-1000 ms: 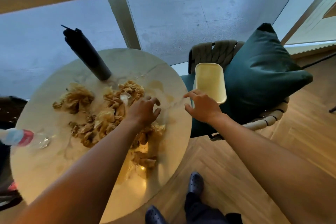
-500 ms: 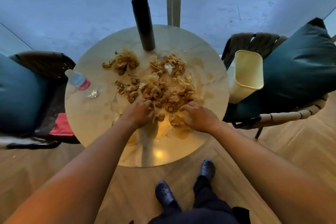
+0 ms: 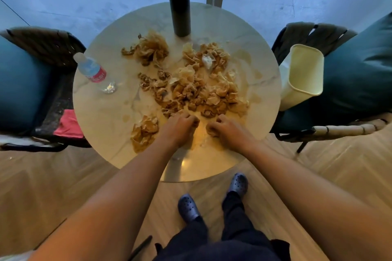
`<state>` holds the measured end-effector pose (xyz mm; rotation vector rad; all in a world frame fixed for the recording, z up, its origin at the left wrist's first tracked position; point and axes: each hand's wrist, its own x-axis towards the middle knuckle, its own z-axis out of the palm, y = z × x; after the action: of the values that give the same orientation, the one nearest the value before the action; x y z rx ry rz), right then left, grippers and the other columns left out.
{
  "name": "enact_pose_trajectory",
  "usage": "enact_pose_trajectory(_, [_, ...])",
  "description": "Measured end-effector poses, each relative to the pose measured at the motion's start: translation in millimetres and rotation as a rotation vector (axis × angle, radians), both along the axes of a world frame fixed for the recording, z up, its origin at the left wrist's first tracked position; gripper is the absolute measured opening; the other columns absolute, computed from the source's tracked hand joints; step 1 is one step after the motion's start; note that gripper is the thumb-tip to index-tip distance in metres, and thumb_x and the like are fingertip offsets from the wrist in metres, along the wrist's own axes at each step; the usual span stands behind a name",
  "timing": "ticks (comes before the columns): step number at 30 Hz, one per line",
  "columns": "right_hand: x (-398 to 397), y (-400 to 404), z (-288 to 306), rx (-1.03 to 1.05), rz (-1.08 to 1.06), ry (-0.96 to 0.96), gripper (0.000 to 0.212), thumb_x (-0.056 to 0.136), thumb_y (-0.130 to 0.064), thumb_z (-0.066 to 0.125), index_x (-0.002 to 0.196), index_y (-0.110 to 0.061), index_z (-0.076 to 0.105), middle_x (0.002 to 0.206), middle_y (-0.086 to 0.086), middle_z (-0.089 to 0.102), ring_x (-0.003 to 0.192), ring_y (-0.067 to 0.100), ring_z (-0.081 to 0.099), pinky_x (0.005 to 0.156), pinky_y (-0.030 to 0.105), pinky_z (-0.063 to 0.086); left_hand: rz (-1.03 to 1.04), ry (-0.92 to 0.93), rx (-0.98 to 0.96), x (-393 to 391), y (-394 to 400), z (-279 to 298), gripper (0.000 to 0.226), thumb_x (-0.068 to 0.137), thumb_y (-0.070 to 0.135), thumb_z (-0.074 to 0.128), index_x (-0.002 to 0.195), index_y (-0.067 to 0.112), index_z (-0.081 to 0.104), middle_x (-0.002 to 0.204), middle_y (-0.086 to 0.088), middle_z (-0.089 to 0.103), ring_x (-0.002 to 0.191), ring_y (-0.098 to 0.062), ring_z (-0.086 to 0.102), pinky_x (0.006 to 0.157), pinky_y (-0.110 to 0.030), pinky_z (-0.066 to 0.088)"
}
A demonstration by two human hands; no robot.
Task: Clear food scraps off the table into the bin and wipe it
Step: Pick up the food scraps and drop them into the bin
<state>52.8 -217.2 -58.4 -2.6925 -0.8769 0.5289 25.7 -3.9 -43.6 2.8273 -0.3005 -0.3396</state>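
A round marble table (image 3: 101, 116) is strewn with brown crumpled food scraps (image 3: 197, 89). One clump (image 3: 150, 48) lies at the back left and another (image 3: 144, 131) near the front left. My left hand (image 3: 180, 129) and my right hand (image 3: 227, 131) rest side by side at the near edge of the main pile, fingers curled into the scraps. The pale yellow bin (image 3: 303, 74) leans on the chair just right of the table, its mouth open upward.
A tall black bottle (image 3: 178, 0) stands at the table's back. A clear water bottle (image 3: 93, 72) with a red label lies at the left. Chairs with dark teal cushions (image 3: 358, 70) flank the table. A red cloth (image 3: 70, 123) lies on the left chair.
My right hand came from beside the bin to the pile, and both hands now curl on scraps at its near edge. The view swung to centre the table.
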Motion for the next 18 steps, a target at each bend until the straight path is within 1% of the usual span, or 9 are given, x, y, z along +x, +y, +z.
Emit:
enact_pose_trajectory(2, [1.8,-0.7,-4.1,0.034,-0.008,-0.021,0.025,0.098,-0.015,0.056,0.121,-0.017,0.064,0.111,0.008,0.053,0.091,0.027,0.057,0.076,0.039,0.052,0.023,-0.014,-0.015,-0.3,-0.3,-4.2,0.030,0.098,0.023,0.058,0.127,0.020,0.063,0.123,-0.004,0.062,0.108,-0.024,0.061,0.090,-0.039,0.052])
enact_pose_trajectory(4, [3.4,-1.5,-6.7,0.069,-0.033,-0.016,0.023,0.097,-0.008,0.056,0.116,-0.012,0.067,0.110,0.010,0.057,0.092,0.029,0.059,0.077,0.037,0.051,0.034,-0.020,-0.014,0.6,1.4,-7.3,0.030,0.096,0.023,0.060,0.126,0.019,0.063,0.122,-0.005,0.062,0.108,-0.024,0.060,0.090,-0.039,0.052])
enact_pose_trajectory(8, [7.8,-6.4,-4.6,0.196,-0.156,0.046,0.024,0.090,0.002,0.056,0.105,-0.009,0.071,0.106,0.009,0.061,0.095,0.027,0.059,0.083,0.038,0.052,0.040,-0.017,-0.003,4.1,5.6,-11.2,0.032,0.096,0.025,0.060,0.126,0.017,0.061,0.121,-0.004,0.062,0.106,-0.023,0.061,0.091,-0.040,0.053])
enact_pose_trajectory(10, [10.4,-9.2,-1.2,0.260,-0.226,0.052,0.024,0.088,0.002,0.058,0.100,-0.011,0.073,0.104,0.007,0.062,0.095,0.022,0.059,0.086,0.031,0.051,0.043,-0.012,0.004,5.6,5.9,-12.3,0.029,0.097,0.027,0.058,0.123,0.016,0.062,0.119,-0.004,0.062,0.103,-0.022,0.061,0.089,-0.040,0.053])
enact_pose_trajectory(13, [14.7,-14.9,6.3,0.309,-0.297,0.057,0.023,0.086,0.001,0.061,0.096,-0.013,0.075,0.101,0.003,0.063,0.092,0.014,0.058,0.080,0.010,0.040,0.027,-0.005,0.039,8.4,4.7,-8.4,0.025,0.099,0.029,0.055,0.118,0.016,0.064,0.114,-0.004,0.062,0.098,-0.020,0.060,0.087,-0.038,0.054])
enact_pose_trajectory(14, [16.0,-17.4,9.5,0.318,-0.308,0.051,0.023,0.086,0.001,0.061,0.096,-0.013,0.076,0.100,0.002,0.064,0.091,0.013,0.059,0.079,0.007,0.038,0.009,0.005,0.059,9.6,4.0,-5.5,0.025,0.100,0.030,0.054,0.118,0.016,0.064,0.114,-0.005,0.061,0.099,-0.021,0.060,0.088,-0.038,0.053])
enact_pose_trajectory(16, [18.0,-23.5,18.8,0.331,-0.326,0.035,0.022,0.085,0.001,0.062,0.096,-0.012,0.076,0.100,0.002,0.065,0.091,0.012,0.060,0.079,0.007,0.038,-0.016,0.013,0.081,11.3,1.9,5.7,0.027,0.100,0.032,0.053,0.119,0.016,0.063,0.114,-0.006,0.060,0.099,-0.022,0.059,0.089,-0.039,0.053])
enact_pose_trajectory(18, [20.1,-30.3,31.2,0.338,-0.348,0.031,0.022,0.086,0.001,0.062,0.098,-0.011,0.076,0.101,0.001,0.067,0.092,0.010,0.059,0.078,0.004,0.037,-0.026,-0.015,0.088,14.4,0.9,19.0,0.028,0.099,0.036,0.055,0.119,0.017,0.062,0.114,-0.005,0.059,0.097,-0.022,0.059,0.086,-0.039,0.054])
